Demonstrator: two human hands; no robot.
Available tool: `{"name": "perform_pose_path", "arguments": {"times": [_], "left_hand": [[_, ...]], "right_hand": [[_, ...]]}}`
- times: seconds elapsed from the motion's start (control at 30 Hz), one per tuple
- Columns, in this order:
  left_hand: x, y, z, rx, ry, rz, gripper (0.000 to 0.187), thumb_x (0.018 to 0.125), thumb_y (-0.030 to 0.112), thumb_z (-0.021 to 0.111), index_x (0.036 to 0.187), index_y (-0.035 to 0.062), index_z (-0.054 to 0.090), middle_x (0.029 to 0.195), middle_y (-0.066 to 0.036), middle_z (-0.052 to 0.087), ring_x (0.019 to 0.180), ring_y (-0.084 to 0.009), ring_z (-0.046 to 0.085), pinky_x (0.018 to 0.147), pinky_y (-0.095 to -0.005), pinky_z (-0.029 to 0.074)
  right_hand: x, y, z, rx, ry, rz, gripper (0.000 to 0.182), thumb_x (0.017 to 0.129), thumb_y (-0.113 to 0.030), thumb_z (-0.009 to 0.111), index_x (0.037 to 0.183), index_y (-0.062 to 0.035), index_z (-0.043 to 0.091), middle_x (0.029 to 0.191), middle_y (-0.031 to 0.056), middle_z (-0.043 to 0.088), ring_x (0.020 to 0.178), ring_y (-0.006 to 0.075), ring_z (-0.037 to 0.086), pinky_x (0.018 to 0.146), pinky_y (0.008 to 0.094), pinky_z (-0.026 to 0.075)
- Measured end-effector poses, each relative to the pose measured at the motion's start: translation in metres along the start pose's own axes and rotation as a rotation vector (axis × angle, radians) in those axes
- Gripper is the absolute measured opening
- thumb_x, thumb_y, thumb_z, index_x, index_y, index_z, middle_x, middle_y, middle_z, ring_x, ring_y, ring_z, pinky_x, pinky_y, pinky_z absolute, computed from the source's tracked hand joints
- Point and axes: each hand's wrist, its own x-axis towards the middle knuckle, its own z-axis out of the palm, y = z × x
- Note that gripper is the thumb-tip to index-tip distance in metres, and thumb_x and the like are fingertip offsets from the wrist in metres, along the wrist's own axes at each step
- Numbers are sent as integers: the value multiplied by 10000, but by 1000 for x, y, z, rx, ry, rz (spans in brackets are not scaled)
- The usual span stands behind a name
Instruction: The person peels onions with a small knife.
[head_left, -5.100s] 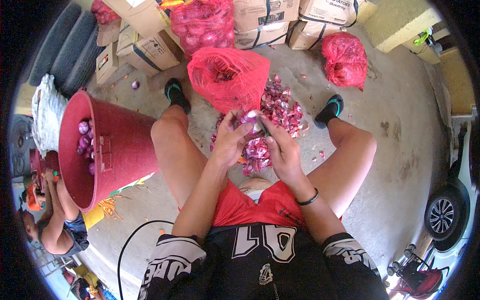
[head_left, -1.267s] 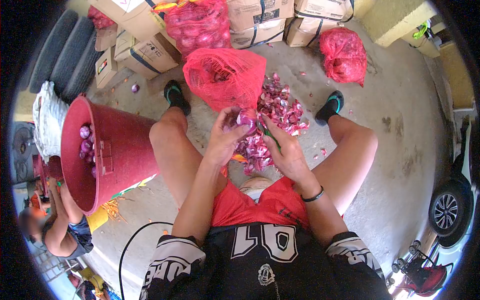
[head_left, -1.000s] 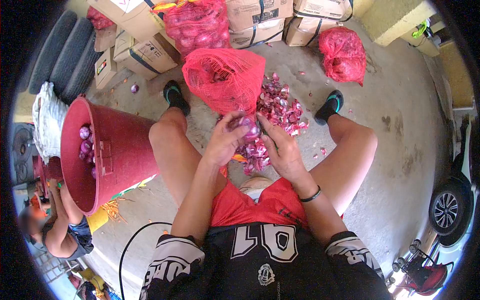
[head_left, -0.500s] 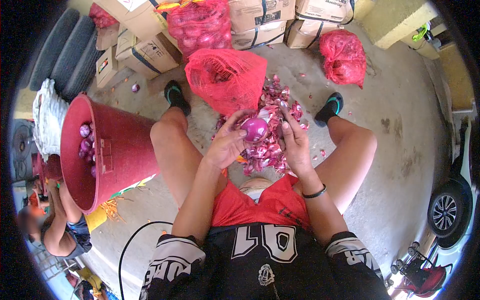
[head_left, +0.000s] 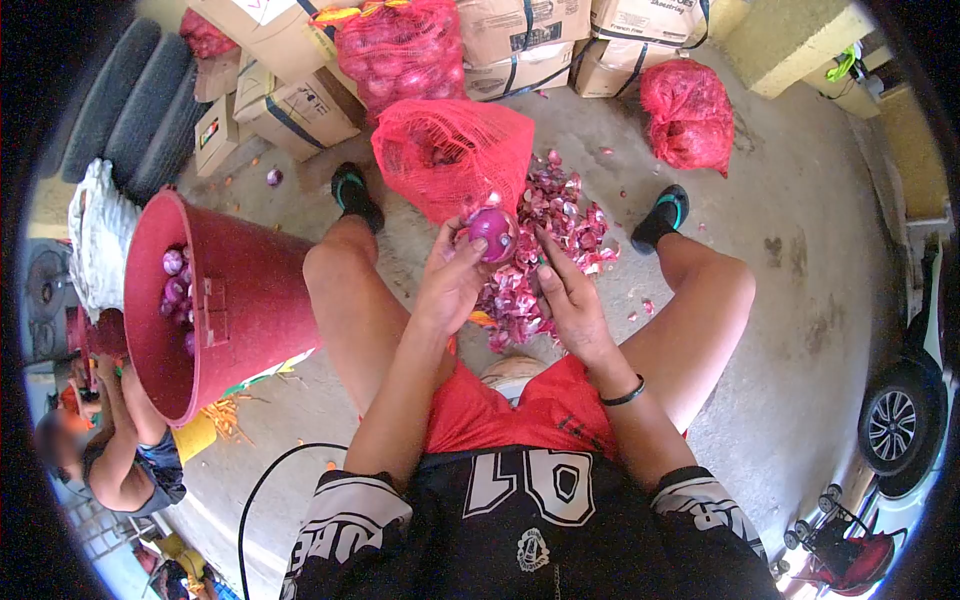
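A shiny purple onion (head_left: 491,236) is held in the fingers of my left hand (head_left: 452,270), just below the open red mesh sack (head_left: 455,155). My right hand (head_left: 572,300) is to the right of the onion, apart from it, its fingers curled together around something dark and too small to make out. Beneath and beyond both hands a heap of purple onion skins (head_left: 560,215) covers the floor between my feet. Several onions (head_left: 174,290) lie inside the big red tub (head_left: 250,290) tipped toward the left.
Cartons (head_left: 300,105) and a full onion sack (head_left: 400,60) line the back. Another red sack (head_left: 688,115) sits at the back right. Tyres (head_left: 115,95) stand at the left, above a seated person (head_left: 125,450). A car wheel (head_left: 893,420) is at the right.
My left hand has moved the onion slightly left and up, toward the mesh sack. My right hand has shifted a little left and down, and the gap between its fingers looks smaller.
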Motion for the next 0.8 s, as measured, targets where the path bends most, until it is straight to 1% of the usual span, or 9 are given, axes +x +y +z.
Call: {"name": "perform_pose_path", "arguments": {"times": [0.1,0.23,0.33,0.5,0.57,0.6,0.7,0.77,0.8], "left_hand": [[-2,1,5,38,11,11,413,899,9,596,1266,84,422,1214,-131,574,1092,-251,608,977,-443,494],[0,-2,3,63,-10,11,433,888,9,614,1265,95,421,1211,-129,576,1105,-247,603,988,-448,487],[1,-6,-2,54,-23,13,490,884,42,621,1328,79,416,1268,-127,572,1145,-263,593,1004,-449,483],[1,-3,0,-7,-33,-16,532,883,55,616,1371,69,404,1299,-132,564,1162,-282,590,1014,-462,482],[1,-2,2,-2,-52,-21,537,884,62,613,1376,68,396,1296,-136,564,1163,-286,590,1008,-462,487],[1,-2,2,33,-43,-16,534,887,69,610,1375,65,395,1292,-139,565,1161,-287,592,1005,-459,491],[1,-4,2,110,-28,6,523,894,87,601,1373,59,395,1283,-144,568,1155,-291,596,998,-449,499],[2,-7,-1,130,-29,27,515,898,99,596,1371,55,396,1278,-145,569,1151,-292,598,996,-443,502],[2,-7,-2,106,-29,14,513,899,100,596,1370,55,398,1276,-144,570,1149,-288,598,994,-443,503]], "right_hand": [[2,-1,6,-13,-10,-33,492,1001,-183,506,1433,16,383,1376,219,521,1267,231,507,1055,318,371],[9,-3,9,-118,6,-254,464,998,-168,511,1418,6,416,1352,238,534,1225,242,550,1027,323,404],[10,3,3,-230,19,-280,441,1001,-153,503,1411,-4,436,1320,201,572,1168,213,576,991,314,432],[10,-5,-3,221,79,82,437,994,-121,510,1411,-9,443,1284,127,598,1144,156,553,982,288,425],[8,-13,-2,272,45,87,435,993,-117,514,1410,-11,448,1261,105,604,1126,136,544,972,274,423],[6,-15,3,255,20,36,434,994,-119,516,1409,-12,451,1247,96,605,1104,127,547,958,266,429],[6,-9,4,15,-42,-76,430,999,-134,519,1408,-17,457,1192,74,613,1010,116,558,899,253,453],[8,-1,4,-50,-28,-91,425,1002,-146,522,1404,-23,466,1111,51,618,912,108,555,827,246,467],[8,3,3,-7,4,-76,420,1003,-153,523,1400,-27,473,1051,35,619,849,101,548,777,243,472]]}}
